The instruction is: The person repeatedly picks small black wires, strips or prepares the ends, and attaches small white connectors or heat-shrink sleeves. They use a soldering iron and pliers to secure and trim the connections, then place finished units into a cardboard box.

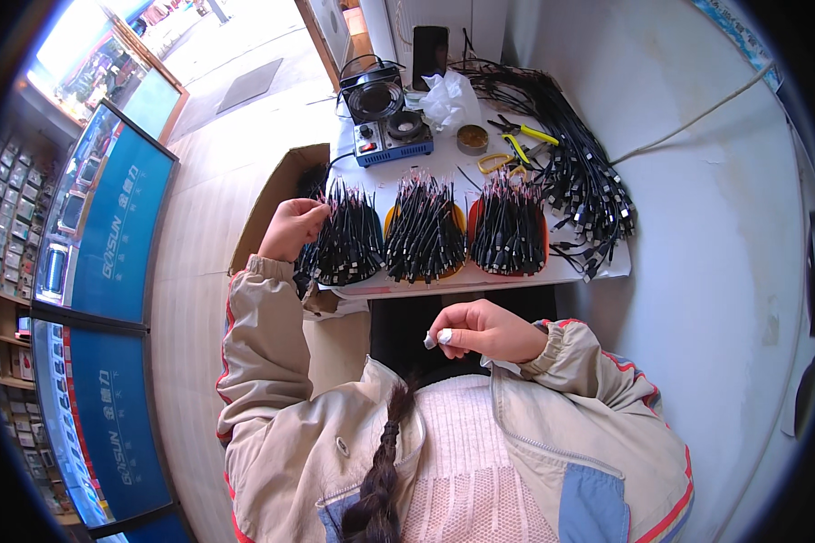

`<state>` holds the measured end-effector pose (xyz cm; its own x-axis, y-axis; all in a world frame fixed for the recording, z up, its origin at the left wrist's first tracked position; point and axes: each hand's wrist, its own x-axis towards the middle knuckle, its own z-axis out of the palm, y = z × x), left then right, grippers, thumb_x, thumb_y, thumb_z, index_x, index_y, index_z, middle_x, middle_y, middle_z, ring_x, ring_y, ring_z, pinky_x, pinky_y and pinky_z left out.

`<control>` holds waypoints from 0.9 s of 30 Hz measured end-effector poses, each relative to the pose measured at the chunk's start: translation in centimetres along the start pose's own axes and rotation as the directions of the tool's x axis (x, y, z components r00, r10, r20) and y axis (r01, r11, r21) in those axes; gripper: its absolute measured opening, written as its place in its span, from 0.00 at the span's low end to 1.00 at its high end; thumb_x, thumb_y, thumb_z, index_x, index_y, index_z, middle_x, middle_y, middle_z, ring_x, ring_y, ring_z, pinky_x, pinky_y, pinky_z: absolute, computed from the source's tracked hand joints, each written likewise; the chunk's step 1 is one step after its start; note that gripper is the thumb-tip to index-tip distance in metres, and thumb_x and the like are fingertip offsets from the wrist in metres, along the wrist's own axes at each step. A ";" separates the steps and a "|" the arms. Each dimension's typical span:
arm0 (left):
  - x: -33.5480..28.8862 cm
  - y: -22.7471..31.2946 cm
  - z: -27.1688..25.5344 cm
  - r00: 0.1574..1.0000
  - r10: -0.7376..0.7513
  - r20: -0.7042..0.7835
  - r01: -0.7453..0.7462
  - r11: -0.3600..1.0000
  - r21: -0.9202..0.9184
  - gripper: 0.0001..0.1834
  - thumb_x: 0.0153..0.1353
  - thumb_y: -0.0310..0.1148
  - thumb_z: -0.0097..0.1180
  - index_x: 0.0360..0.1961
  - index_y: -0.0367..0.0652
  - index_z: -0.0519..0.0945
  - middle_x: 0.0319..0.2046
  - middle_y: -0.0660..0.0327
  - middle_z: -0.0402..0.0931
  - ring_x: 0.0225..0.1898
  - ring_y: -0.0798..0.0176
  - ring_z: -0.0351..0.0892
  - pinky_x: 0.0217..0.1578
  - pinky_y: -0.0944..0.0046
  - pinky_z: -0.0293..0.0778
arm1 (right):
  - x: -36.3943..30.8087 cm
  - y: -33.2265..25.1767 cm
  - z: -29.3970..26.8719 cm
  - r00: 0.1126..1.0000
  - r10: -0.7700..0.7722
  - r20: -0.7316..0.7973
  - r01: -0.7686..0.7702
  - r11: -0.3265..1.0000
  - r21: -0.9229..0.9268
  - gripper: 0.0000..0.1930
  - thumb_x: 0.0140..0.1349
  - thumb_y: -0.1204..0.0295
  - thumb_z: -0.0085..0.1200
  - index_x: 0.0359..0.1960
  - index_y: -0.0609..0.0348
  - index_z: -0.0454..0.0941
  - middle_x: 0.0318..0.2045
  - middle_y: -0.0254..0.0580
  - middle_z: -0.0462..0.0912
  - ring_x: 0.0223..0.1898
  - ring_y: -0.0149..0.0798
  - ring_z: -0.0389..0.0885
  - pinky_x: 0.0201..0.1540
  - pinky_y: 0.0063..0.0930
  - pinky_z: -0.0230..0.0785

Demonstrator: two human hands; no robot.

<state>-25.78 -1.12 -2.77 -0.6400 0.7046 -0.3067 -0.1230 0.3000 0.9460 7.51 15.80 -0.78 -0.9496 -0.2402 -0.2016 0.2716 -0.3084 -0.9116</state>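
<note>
Left hand (292, 231) raised at the outer side of a black cable bundle (349, 240) on the desk (445, 159), fingertips drawn together among the upper strands; impossible to tell whether clamped on one. Right hand (496, 335) lower and nearer the body, well apart from the desk, thumb and forefinger curled close to each other; too small a view to tell if pinching anything.

Off to the left, across a pale floor, blue-fronted display cases (122, 226). Closer in, the white desk, set against a pale wall, with an open cardboard box (267, 208) just beside its left end. Along the right side of the desk, a long loose heap of black cables (589, 167) with silvery plugs. Near the front edge, in a row with the first bundle, a middle bundle (426, 226) in a yellow holder (389, 222) and a right-hand bundle (509, 231) in an orange-red one, thin pinkish wire ends upward. Behind the bundles, a blue-based appliance (394, 145), a crumpled white bag (450, 101), yellow-handled pliers (539, 135) and a round tin (473, 138). Smallest of all, white coverings (445, 336) on two right-hand fingertips.
</note>
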 end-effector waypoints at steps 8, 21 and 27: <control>-4.2 2.5 3.2 0.958 0.279 -0.069 -0.276 0.960 0.048 0.07 0.61 0.29 0.61 0.31 0.35 0.80 0.19 0.73 0.69 0.20 0.80 0.64 0.21 0.78 0.61 | 0.2 -1.4 0.5 0.979 -0.023 -0.205 0.021 1.000 -0.013 0.10 0.70 0.69 0.47 0.43 0.62 0.76 0.29 0.29 0.77 0.31 0.20 0.72 0.35 0.14 0.64; -14.0 3.1 14.1 0.830 0.547 0.112 -0.557 0.797 0.236 0.05 0.52 0.19 0.62 0.29 0.34 0.78 0.24 0.66 0.71 0.21 0.77 0.65 0.21 0.75 0.62 | 1.8 -4.6 0.7 0.821 -0.322 -0.471 0.439 0.884 0.161 0.11 0.61 0.67 0.62 0.39 0.62 0.80 0.27 0.25 0.76 0.27 0.17 0.67 0.31 0.12 0.63; -14.6 2.3 15.9 0.866 0.384 0.320 -0.376 0.922 -0.089 0.04 0.60 0.21 0.57 0.36 0.33 0.76 0.32 0.66 0.72 0.31 0.78 0.68 0.29 0.77 0.64 | 1.3 -3.3 0.7 0.461 -0.817 -0.346 0.473 0.556 -0.683 0.04 0.60 0.80 0.59 0.36 0.63 0.78 0.30 0.30 0.77 0.32 0.21 0.73 0.35 0.17 0.67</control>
<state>-4.69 -0.45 2.24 -0.3590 0.9311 0.0643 0.0603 -0.0456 0.9971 5.50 15.83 2.23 -0.7142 0.4595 0.5281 -0.4053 0.3436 -0.8471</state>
